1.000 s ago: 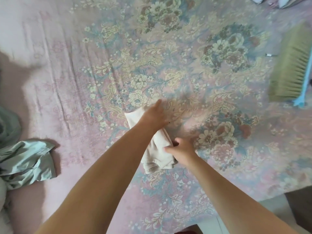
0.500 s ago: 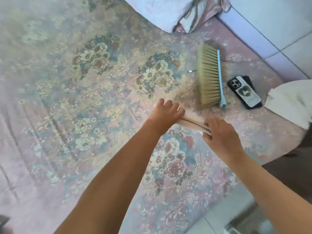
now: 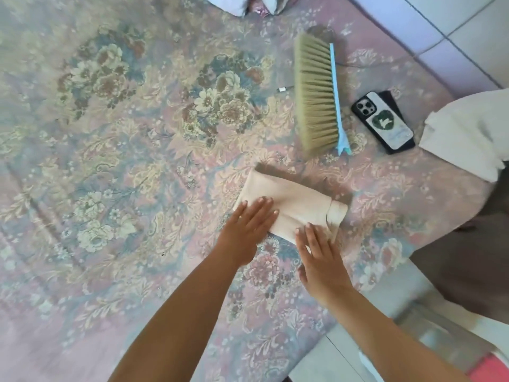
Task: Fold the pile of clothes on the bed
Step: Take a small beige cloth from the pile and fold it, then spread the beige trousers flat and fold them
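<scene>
Both arms extended forward, palms down. Left hand (image 3: 249,230) flat, fingers (image 3: 264,206) straight and together. Right hand (image 3: 321,252) flat too, fingers straight, just beside the left.

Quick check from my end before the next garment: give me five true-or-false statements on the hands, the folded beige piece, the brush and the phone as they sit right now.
1. Both the left hand and the right hand lie flat, fingers straight, on the folded beige garment. True.
2. The brush lies on top of the garment. False: it lies apart from it, farther up the floral bedspread.
3. The phone lies to the right of the brush, its camera side up. True.
4. The right hand grips the brush handle. False: it rests on the garment.
5. The garment is spread out unfolded. False: it is a compact folded bundle.
</scene>
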`<state>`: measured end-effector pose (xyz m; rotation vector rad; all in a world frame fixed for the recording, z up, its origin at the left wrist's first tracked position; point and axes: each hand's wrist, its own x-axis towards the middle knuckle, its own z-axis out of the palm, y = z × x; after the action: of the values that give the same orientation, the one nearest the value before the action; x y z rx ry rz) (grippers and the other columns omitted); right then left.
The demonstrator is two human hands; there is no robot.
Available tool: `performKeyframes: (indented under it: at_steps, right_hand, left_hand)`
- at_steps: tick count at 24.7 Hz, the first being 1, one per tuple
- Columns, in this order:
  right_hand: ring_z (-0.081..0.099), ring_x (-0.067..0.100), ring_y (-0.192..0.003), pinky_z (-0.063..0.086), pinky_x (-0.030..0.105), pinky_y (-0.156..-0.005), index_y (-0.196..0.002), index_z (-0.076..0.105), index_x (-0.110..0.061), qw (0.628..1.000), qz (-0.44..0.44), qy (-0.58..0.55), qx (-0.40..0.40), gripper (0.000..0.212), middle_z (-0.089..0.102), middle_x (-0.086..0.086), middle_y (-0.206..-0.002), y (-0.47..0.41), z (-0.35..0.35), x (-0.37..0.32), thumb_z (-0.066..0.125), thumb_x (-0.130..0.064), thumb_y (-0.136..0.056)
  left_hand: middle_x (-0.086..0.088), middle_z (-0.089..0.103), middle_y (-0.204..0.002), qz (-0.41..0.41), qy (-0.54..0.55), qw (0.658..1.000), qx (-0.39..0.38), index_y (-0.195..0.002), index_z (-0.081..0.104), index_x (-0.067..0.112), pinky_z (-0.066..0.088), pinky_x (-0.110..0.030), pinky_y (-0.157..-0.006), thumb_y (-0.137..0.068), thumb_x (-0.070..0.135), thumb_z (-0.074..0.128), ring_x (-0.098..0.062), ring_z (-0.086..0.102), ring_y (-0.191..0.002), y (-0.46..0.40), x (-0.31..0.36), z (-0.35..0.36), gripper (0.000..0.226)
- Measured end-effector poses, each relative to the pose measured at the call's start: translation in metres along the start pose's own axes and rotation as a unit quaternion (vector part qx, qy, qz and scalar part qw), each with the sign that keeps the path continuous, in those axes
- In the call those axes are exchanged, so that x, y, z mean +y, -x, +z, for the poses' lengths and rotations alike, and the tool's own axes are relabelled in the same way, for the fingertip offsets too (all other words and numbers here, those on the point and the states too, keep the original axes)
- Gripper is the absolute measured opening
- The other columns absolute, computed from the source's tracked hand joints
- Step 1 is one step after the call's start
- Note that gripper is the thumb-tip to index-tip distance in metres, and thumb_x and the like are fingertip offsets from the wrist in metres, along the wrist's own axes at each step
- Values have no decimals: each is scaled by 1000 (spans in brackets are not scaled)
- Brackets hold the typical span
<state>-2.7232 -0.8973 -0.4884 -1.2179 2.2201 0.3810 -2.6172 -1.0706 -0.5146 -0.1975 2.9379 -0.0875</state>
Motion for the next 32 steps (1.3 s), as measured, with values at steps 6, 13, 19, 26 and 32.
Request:
performKeyframes:
  at_steps: [6,13,19,26,32]
  right_hand:
    - [26,31,-142,28,45,-111,-147,26,-3,996,-60,38,63,70,25,18,-153,11,-30,-61,60,-22,-89]
    - [5,22,-147,11,38,-117,-151,6,-10,957,-273,95,20,60,3,10,-159,19,-17,-235,31,-24,-98]
    - [8,21,-146,11,36,-117,-151,13,-19,879,-452,149,-23,61,6,8,-159,65,42,-404,37,-33,-96]
    - [-1,20,-146,12,42,-116,-144,35,-31,784,-583,208,-43,53,-6,4,-160,68,83,-537,47,-24,-93]
    - [19,22,-142,27,44,-111,-145,33,-32,734,-657,174,-9,55,1,2,-160,115,66,-615,48,-21,-94]
  left_hand:
    - [-10,-9,-158,-162,86,974,-132,-151,-4,9,-7,-44,-117,-93,15,34,-27,-6,-146,71,-6,-2,69]
    - [-17,-1,-158,-509,153,834,-145,-151,4,9,-3,-49,-116,-96,35,40,-30,1,-146,336,-66,21,71]
    - [-15,5,-157,-616,284,725,-122,-150,14,15,3,-53,-115,-83,62,50,-35,11,-145,495,33,61,89]
    - [-1,-63,-123,-606,377,666,-217,-114,-56,31,-39,-57,-92,-74,86,24,-21,-56,-116,532,67,125,105]
    - [-4,-39,-148,-560,393,696,-217,-145,-27,26,-25,-56,-106,-89,68,32,-23,-37,-136,545,58,98,91]
